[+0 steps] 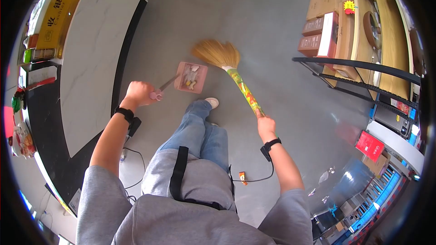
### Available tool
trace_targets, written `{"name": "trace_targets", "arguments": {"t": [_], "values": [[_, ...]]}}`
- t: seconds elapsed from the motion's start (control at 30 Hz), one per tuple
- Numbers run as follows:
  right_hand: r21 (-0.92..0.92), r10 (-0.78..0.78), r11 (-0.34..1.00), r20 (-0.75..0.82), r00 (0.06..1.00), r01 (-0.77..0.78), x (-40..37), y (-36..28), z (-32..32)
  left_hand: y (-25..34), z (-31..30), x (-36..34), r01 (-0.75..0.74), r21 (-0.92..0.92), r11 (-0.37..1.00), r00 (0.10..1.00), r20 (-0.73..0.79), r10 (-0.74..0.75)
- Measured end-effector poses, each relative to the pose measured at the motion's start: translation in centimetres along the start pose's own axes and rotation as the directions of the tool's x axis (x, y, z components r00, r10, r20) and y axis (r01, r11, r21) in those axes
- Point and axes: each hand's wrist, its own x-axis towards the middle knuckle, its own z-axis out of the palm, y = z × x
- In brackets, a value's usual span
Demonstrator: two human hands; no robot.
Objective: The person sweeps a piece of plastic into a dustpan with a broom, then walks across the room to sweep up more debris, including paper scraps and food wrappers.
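Observation:
My left hand (140,93) is closed round the handle of a pink dustpan (200,81), which sits on the grey floor in front of my feet. Pale scraps of litter (191,75) lie in the pan. In my right hand (266,126) is the lower end of a broom (242,88) with a bright yellow, green and red patterned handle. Its straw bristles (216,53) spread on the floor just beyond the pan's upper right corner, apart from it. The fingers of both hands are wrapped.
A counter with a marble-look top (102,41) runs along the left. Shelving (356,72) with cardboard boxes (327,2) stands at the right. An orange wrapper (243,178) lies on the floor by my right side, and clear plastic scraps (326,174) farther right. Thin cables hang near both arms.

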Motion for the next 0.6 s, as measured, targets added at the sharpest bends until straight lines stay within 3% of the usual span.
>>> {"name": "trace_targets", "arguments": {"t": [0.1,0.17,0.27,0.37,0.43,0.6], "values": [[-0.023,0.043,0.999,0.034,0.999,-0.042,-3.6,1.0,2.2,-0.4,0.6,-1.0,-0.034,-0.023,0.999,0.999,-0.023,0.034],[-0.031,0.06,0.998,0.031,0.998,-0.06,-5.9,1.3,4.6,-1.1,1.5,-1.9,-0.029,-0.073,0.997,0.992,-0.126,0.02],[0.181,0.103,0.972,0.241,0.965,-0.149,-9.6,1.8,1.3,-3.1,4.3,-3.4,-0.01,-0.173,0.985,0.96,-0.277,-0.039],[0.399,0.053,0.911,0.139,0.989,-0.105,-13.8,3.8,0.8,-4.2,6.1,-5.2,0.071,-0.224,0.972,0.951,-0.279,-0.134],[0.443,0.042,0.889,0.168,0.985,-0.114,-15.9,4.1,-0.7,-4.3,7.7,-6.5,0.127,-0.266,0.956,0.941,-0.272,-0.201],[0.702,-0.056,0.71,0.127,0.99,-0.05,-15.1,2.7,-6.5,-2.9,12.1,-10.7,0.283,-0.388,0.877,0.898,-0.213,-0.384]]}}
